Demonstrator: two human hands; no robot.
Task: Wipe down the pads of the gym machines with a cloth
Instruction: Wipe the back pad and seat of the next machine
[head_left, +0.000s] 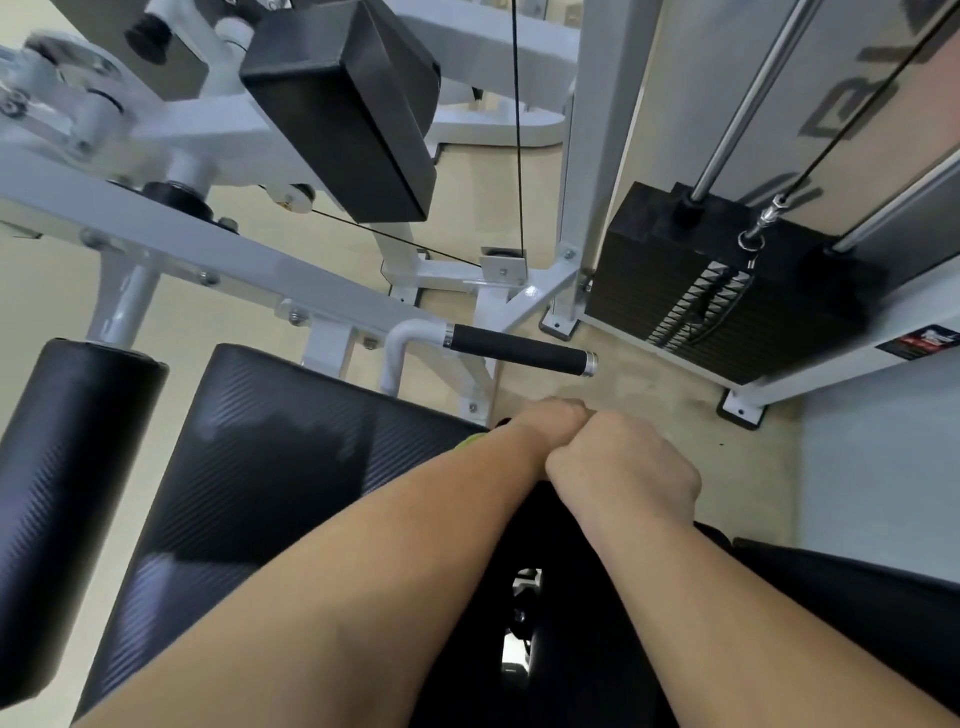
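My left hand and right hand are pressed together, knuckles touching, at the far right edge of the large black textured seat pad. Both are curled closed. A sliver of yellow-green cloth peeks out under my left wrist, but I cannot tell which hand actually grips it. The pad's middle shows a darker damp-looking patch, so I judge this pad partly wiped, with me working its edge. Next I should sweep back across the dry near corner, then move on to the black cylindrical roller pad beside its left edge and the black rectangular block pad beyond.
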